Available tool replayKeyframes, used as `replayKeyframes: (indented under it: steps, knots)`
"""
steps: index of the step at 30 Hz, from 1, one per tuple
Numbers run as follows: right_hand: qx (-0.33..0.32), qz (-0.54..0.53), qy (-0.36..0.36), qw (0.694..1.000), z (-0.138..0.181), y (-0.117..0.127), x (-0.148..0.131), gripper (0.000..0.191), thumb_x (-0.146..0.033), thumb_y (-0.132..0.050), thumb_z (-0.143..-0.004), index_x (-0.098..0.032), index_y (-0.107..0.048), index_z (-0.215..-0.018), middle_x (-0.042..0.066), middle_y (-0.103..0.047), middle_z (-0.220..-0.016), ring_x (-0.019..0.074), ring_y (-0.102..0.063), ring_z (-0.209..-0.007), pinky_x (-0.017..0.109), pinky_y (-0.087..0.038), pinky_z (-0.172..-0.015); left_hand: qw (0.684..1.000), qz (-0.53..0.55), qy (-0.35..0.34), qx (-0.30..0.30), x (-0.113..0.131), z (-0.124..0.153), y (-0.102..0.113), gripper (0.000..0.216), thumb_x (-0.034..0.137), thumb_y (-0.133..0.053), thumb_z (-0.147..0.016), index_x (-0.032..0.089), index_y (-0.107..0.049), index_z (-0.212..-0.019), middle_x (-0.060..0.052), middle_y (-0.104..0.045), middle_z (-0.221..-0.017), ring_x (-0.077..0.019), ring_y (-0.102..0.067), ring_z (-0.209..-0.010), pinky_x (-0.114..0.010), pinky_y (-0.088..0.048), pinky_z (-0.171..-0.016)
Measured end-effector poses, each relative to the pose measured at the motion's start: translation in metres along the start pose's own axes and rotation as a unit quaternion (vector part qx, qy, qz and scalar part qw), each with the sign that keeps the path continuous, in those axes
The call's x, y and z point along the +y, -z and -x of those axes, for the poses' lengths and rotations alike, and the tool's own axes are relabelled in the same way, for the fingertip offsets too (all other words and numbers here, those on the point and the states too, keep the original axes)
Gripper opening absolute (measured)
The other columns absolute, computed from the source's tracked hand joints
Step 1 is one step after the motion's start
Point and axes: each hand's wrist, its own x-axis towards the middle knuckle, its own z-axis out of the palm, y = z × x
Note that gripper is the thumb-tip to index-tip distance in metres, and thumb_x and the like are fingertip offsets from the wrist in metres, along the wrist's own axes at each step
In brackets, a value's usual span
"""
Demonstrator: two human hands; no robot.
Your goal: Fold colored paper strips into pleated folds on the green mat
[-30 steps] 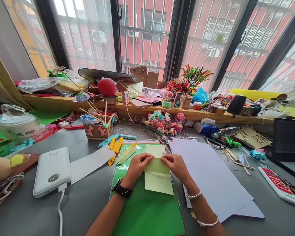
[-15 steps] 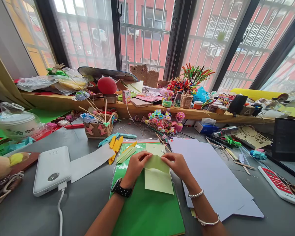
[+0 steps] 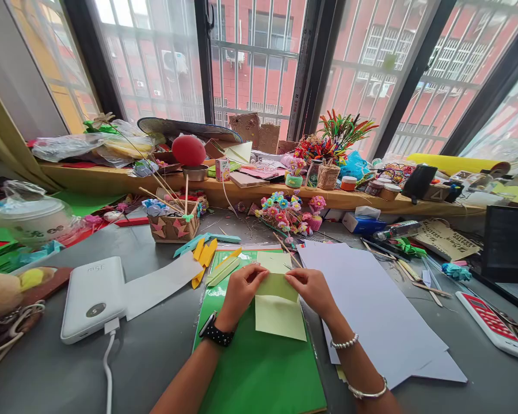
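Observation:
A pale green sheet of paper (image 3: 277, 287) is raised between my hands in the head view, its upper edge lifted. My left hand (image 3: 247, 287) pinches the upper left corner between thumb and fingers. At the upper right corner, my right hand (image 3: 311, 289) has the same sort of pinch. Below the lifted part, a light green paper (image 3: 280, 319) lies on the green folder (image 3: 250, 374); whether it is joined to the raised part I cannot tell. Another pale piece shows just behind my fingers. Folded light green strips (image 3: 223, 271) lie left of my left hand.
White sheets (image 3: 371, 310) are stacked to the right, beside a red and white calculator (image 3: 494, 325). On the left lies a white power bank (image 3: 92, 299) with a cable. Folded yellow paper (image 3: 204, 261), a cardboard basket (image 3: 175, 225) and crochet flowers (image 3: 282, 213) stand farther back.
The raised paper's upper edge looks straighter and flatter than before, when it peaked in the middle. Both hands keep their pinch in nearly the same place.

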Motion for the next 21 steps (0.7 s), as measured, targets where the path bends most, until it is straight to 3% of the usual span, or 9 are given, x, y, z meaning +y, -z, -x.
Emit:
replayKeyframes:
  steps: [5, 9, 12, 15, 21]
  knots:
    - [0.092, 0.038, -0.045, 0.994, -0.001, 0.008, 0.009, 0.022, -0.032, -0.049, -0.073, -0.019, -0.067, -0.068, 0.003, -0.067, -0.065, 0.0182, -0.06, -0.059, 0.026, -0.044, -0.056, 0.999, 0.029, 0.028, 0.03, -0.003, -0.002, 0.002, 0.02, 0.035, -0.055, -0.069, 0.017, -0.063, -0.071, -0.004, -0.065, -0.075, -0.0169, -0.057, -0.07, -0.025, -0.044, -0.063]
    - [0.159, -0.02, -0.045, 0.986, 0.0, 0.008, 0.005, 0.027, -0.036, -0.045, -0.076, -0.017, -0.064, -0.074, 0.005, -0.067, -0.069, 0.0182, -0.061, -0.065, 0.026, -0.046, -0.06, 0.999, 0.04, 0.03, 0.022, -0.002, -0.002, 0.004, 0.022, 0.035, -0.054, -0.069, 0.016, -0.062, -0.072, -0.004, -0.064, -0.075, -0.0169, -0.057, -0.07, -0.025, -0.044, -0.063]
    - [0.105, -0.037, 0.031, 0.993, 0.001, 0.002, -0.004, 0.024, -0.035, -0.049, -0.075, -0.017, -0.064, -0.08, 0.006, -0.067, -0.082, 0.0182, -0.061, -0.072, 0.027, -0.046, -0.067, 1.0, 0.027, 0.002, -0.012, -0.001, 0.0, 0.002, 0.02, 0.034, -0.054, -0.07, 0.016, -0.063, -0.069, -0.004, -0.063, -0.072, -0.0164, -0.056, -0.068, -0.024, -0.043, -0.061]
    - [0.019, -0.012, 0.059, 0.998, 0.003, -0.005, -0.01, 0.017, -0.029, -0.052, -0.073, -0.018, -0.066, -0.074, 0.004, -0.067, -0.074, 0.0173, -0.061, -0.067, 0.026, -0.046, -0.063, 0.999, 0.008, -0.016, -0.033, -0.002, 0.0, 0.001, 0.019, 0.033, -0.053, -0.071, 0.017, -0.063, -0.069, -0.003, -0.062, -0.069, -0.0158, -0.056, -0.065, -0.024, -0.043, -0.059]
    - [0.022, 0.007, 0.055, 0.998, 0.003, -0.007, -0.007, 0.017, -0.025, -0.05, -0.075, -0.02, -0.065, -0.069, 0.003, -0.067, -0.07, 0.0164, -0.06, -0.064, 0.025, -0.045, -0.061, 1.0, 0.006, -0.019, 0.006, -0.006, -0.002, 0.002, 0.018, 0.03, -0.05, -0.073, 0.018, -0.064, -0.072, -0.004, -0.065, -0.078, -0.0177, -0.058, -0.075, -0.027, -0.044, -0.068]
